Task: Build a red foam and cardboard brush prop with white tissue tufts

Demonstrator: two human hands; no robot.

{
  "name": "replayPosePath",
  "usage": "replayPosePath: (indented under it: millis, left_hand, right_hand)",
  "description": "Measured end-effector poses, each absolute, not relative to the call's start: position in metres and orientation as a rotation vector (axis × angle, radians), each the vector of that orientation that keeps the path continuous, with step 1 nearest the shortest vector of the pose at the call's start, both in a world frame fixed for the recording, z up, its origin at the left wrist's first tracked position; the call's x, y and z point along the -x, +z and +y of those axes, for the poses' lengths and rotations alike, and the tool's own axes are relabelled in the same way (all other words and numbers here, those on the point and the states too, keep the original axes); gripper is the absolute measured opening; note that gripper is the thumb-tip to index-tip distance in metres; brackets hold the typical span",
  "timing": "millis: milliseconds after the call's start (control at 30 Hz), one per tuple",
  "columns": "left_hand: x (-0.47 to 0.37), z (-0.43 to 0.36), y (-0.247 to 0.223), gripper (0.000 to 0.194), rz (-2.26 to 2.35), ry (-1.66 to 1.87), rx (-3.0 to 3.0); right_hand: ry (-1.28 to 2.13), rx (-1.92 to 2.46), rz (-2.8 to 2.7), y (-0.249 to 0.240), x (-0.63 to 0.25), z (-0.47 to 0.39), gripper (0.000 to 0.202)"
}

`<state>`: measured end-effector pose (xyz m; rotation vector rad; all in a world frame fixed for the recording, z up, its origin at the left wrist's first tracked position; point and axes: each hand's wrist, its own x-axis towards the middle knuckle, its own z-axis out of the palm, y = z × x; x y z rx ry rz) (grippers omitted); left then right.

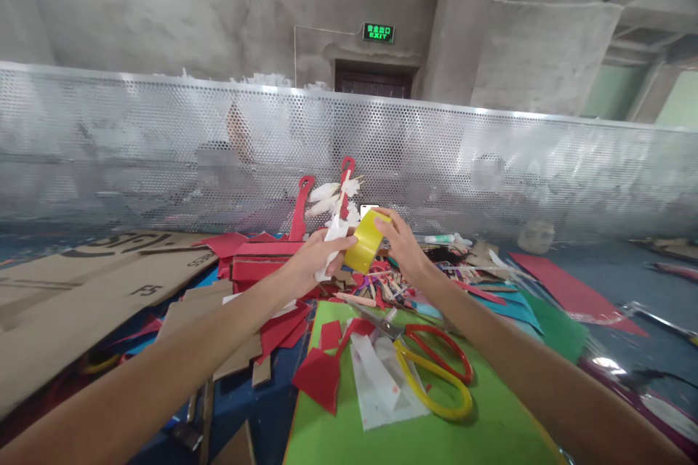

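My left hand (316,256) is closed around a white strip of paper (337,230), with its fingers reaching to the edge of a curved, glossy yellow strip (366,241). My right hand (402,243) pinches the yellow strip at its upper right edge. Just beyond the hands stand white paper flowers (326,200) and a red piece with a curled top (299,211). Below them, scissors (433,363) with one red and one yellow handle loop rest on a green board (338,439), beside red scraps (319,376) and white paper (382,378).
A red box (262,265) sits left of centre, by a large cardboard sheet (109,290). Scraps and small sticks (387,285) are heaped in the middle. Red sheet (578,290) and green sheet (561,330) lie right. A perforated metal barrier (425,152) runs across the back.
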<state>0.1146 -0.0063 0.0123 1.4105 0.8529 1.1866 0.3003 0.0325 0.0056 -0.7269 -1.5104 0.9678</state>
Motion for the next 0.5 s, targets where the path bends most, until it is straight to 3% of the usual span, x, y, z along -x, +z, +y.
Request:
replayPosePath:
  millis: [367, 500]
  left_hand:
    - [-0.1229, -0.0085, 0.0061, 0.015, 0.853, 1.248, -1.288]
    - [-0.1202, -0.0104, 0.0126, 0.027, 0.789, 1.197, -1.337]
  right_hand:
    - [0.895, 0.692, -1.570, 0.0071, -0.3010, 0.0305, 0.040]
    - [0.932, 0.671, -1.512, 0.0068, -0.2996, 0.0298, 0.039]
